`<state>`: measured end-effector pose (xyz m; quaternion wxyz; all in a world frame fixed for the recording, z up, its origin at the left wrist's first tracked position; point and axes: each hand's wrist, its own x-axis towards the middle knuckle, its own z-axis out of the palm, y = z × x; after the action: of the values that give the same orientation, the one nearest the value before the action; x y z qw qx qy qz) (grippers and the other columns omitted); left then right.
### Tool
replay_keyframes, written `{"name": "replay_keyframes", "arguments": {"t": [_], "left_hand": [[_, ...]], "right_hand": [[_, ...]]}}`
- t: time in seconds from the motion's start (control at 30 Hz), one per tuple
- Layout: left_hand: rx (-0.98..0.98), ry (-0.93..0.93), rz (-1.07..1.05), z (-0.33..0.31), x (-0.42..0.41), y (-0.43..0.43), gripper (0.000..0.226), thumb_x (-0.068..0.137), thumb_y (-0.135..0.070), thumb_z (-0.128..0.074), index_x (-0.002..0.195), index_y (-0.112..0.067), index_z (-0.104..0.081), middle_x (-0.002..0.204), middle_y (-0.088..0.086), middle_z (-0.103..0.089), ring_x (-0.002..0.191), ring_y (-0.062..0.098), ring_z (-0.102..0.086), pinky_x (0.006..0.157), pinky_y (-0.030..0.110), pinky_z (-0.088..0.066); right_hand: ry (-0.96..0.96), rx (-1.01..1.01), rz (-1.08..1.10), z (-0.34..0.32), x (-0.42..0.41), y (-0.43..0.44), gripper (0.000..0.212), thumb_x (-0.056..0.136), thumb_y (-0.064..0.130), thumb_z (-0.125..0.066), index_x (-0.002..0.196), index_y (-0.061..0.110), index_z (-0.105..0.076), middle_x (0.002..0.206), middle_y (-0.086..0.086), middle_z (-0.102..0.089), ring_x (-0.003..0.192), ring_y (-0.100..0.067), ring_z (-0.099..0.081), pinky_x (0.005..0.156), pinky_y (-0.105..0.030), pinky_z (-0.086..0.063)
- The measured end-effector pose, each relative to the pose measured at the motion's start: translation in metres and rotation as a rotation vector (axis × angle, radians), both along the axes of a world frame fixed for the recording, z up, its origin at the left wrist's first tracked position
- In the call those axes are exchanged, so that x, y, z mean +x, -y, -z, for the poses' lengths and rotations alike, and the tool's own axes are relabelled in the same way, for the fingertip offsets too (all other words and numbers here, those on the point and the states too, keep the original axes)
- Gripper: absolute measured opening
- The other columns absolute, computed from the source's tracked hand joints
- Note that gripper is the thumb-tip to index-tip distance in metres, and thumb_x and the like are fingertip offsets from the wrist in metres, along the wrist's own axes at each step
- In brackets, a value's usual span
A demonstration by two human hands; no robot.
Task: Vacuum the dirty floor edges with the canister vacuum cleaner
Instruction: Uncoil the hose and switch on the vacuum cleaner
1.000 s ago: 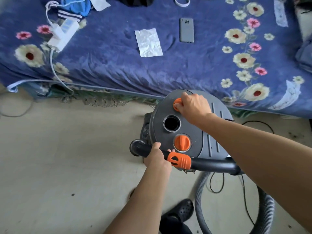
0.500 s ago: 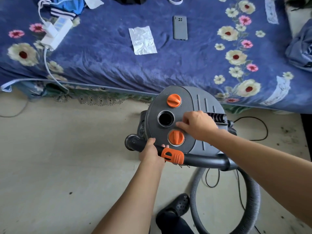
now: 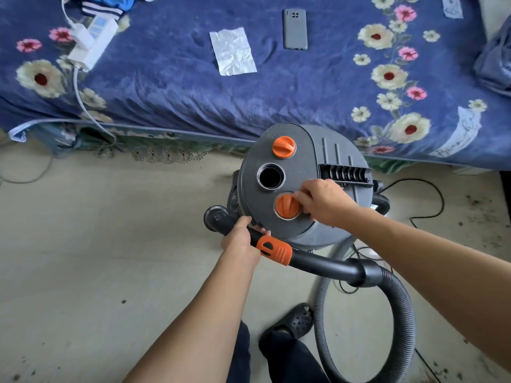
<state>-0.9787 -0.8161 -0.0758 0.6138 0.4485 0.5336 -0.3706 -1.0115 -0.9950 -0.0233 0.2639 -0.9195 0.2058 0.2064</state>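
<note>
Canister: the dark grey, round plastic canister vacuum cleaner (image 3: 326,172) is stood on the pale floor (image 3: 110,244), just beside the bed edge at 12 o'clock, with its flat lid faced upward.
Lid fittings: two orange ribbed plastic knobs are seen, the far one (image 3: 284,146) at 12 o'clock of the open round port (image 3: 270,176), the near one (image 3: 287,206) at 6 o'clock of it.
Right grip: the right hand (image 3: 323,201) is laid on the lid, its fingertips pinched against the near knob.
Left grip: the left hand (image 3: 240,243) is clenched round the black rigid hose end (image 3: 221,218), just beside its orange plastic collar (image 3: 273,250).
Hose: the grey ribbed flexible hose (image 3: 398,313) is looped on the floor at 5 o'clock of the canister.
Handling: the body is judged bulky and fairly heavy, the shell hard and smooth; the hose is judged light and springy, best held at the stiff end.
Dirt: dark debris (image 3: 475,201) is scattered at 3 o'clock.
</note>
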Motion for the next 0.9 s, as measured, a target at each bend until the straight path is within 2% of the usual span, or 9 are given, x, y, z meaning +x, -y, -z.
{"name": "replay_keyframes", "arguments": {"t": [0.1,0.27,0.37,0.57,0.7,0.9], "left_hand": [[0.001,-0.001,-0.007,0.0,-0.001,0.0,0.035,0.078,-0.016,-0.073,0.106,-0.004,-0.056,0.087,0.02,-0.07,0.066,0.031,-0.069,0.054,0.04,-0.056],[0.02,0.006,0.019,0.0,-0.001,0.0,0.039,0.077,-0.018,-0.074,0.11,-0.006,-0.057,0.092,0.02,-0.071,0.066,0.033,-0.069,0.055,0.041,-0.057],[0.029,0.006,0.026,0.002,-0.001,0.0,0.039,0.077,-0.019,-0.074,0.11,-0.006,-0.057,0.092,0.02,-0.071,0.066,0.033,-0.069,0.056,0.043,-0.057],[0.03,0.006,0.032,0.001,-0.001,0.0,0.038,0.078,-0.019,-0.074,0.109,-0.008,-0.057,0.092,0.019,-0.071,0.07,0.034,-0.07,0.055,0.042,-0.057],[0.026,0.023,0.034,0.002,-0.001,0.0,0.036,0.079,-0.018,-0.073,0.11,-0.007,-0.057,0.092,0.02,-0.072,0.067,0.033,-0.07,0.056,0.041,-0.057],[0.047,0.008,0.058,0.0,-0.001,0.0,0.034,0.079,-0.019,-0.073,0.105,-0.008,-0.055,0.091,0.02,-0.071,0.073,0.034,-0.071,0.061,0.044,-0.06]], "right_hand": [[-0.006,-0.05,-0.075,-0.003,-0.003,-0.004,0.031,0.094,0.042,-0.056,0.085,0.013,-0.061,0.081,-0.011,-0.066,0.081,-0.034,-0.059,0.07,-0.038,-0.047],[-0.044,-0.204,-0.152,0.0,0.003,-0.015,0.044,0.089,0.058,-0.056,0.09,0.014,-0.06,0.087,-0.008,-0.065,0.08,-0.032,-0.06,0.064,-0.036,-0.044],[-0.05,-0.238,-0.167,0.001,0.003,-0.018,0.042,0.091,0.054,-0.055,0.088,0.012,-0.053,0.088,-0.013,-0.064,0.073,-0.032,-0.052,0.061,-0.034,-0.037],[-0.065,-0.238,-0.204,-0.004,0.003,-0.02,0.036,0.094,0.05,-0.051,0.09,0.015,-0.043,0.086,-0.013,-0.058,0.071,-0.032,-0.046,0.062,-0.035,-0.035],[-0.074,-0.233,-0.21,-0.006,0.004,-0.02,0.034,0.094,0.048,-0.051,0.094,0.014,-0.046,0.09,-0.014,-0.06,0.072,-0.032,-0.046,0.063,-0.035,-0.036],[-0.104,-0.23,-0.211,-0.005,0.003,-0.019,0.035,0.095,0.051,-0.05,0.091,0.017,-0.041,0.082,-0.008,-0.05,0.073,-0.032,-0.049,0.063,-0.036,-0.037]]}}
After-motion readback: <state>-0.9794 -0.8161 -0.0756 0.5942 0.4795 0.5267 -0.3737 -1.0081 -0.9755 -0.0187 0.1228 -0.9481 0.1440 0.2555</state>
